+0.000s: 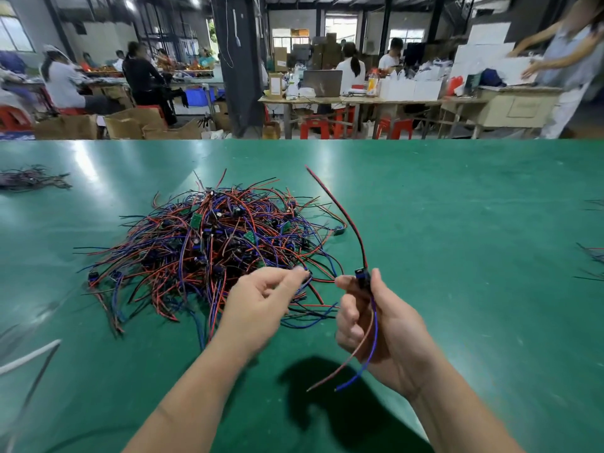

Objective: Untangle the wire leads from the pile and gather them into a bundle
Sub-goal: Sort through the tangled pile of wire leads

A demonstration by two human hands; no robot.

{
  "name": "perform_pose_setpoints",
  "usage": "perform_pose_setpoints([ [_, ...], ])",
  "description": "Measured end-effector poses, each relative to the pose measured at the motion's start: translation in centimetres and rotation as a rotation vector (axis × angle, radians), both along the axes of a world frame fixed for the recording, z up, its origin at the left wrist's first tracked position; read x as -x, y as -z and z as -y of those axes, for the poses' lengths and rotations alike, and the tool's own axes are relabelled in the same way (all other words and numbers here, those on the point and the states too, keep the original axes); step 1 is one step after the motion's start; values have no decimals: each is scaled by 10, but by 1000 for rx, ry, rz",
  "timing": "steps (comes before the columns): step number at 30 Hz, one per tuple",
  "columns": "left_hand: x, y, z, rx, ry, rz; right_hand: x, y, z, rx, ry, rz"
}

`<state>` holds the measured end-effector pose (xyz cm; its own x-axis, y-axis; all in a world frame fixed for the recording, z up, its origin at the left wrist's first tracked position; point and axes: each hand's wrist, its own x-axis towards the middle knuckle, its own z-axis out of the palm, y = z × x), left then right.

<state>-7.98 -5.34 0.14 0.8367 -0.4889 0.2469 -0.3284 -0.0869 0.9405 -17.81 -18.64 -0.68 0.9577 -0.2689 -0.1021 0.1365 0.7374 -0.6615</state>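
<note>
Snag risk: left hand (261,299) fingers (295,273) pinch a blue wire (330,268) in the pile (209,243) just ahead.
Right hand (376,322) fingers clamp one separate wire lead (362,276); a hard pull likely drags neighbours and tightens knots.

Two hands are in view, one left hand (261,304) and one right hand (382,325). One large pile (209,243) of red, black and blue wire leads lies on the one green table (457,207), its leads too many and too tangled to count. The right hand holds one separate lead (362,275), with two tails hanging below it, one red and one blue. The left hand pinches one blue wire (306,281) at the pile's near edge. At least three small green circuit boards (196,220) show in the pile (others are too hidden to tell). One smaller bundle (31,178) lies far left, and two loose clusters of wires (593,255) sit at the right edge.
</note>
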Motion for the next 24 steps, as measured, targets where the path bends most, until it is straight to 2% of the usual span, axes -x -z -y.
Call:
perform_pose_setpoints([
  [4,24,9,11,103,353,-145,-4,7,-9,190,-42,-123],
  [6,27,18,17,113,297,-138,-4,12,-8,449,-25,-163],
  [9,28,24,20,136,168,-236,-2,18,1,1068,3,-267],
  [10,28,26,21,151,167,-289,-2,20,5,1198,-16,-302],
  [13,28,30,23,169,160,-426,2,18,7,1330,-65,-350],
  [16,26,29,24,165,160,-489,3,18,9,1484,120,-342],
  [17,24,29,22,143,162,-458,2,19,11,1474,227,-324],
  [19,21,28,17,44,197,-334,-1,19,12,1238,316,-233],
  [21,20,28,14,-38,256,-257,-2,17,10,964,222,-153],
  [24,21,28,12,-44,346,-287,1,18,13,847,120,-145],
])
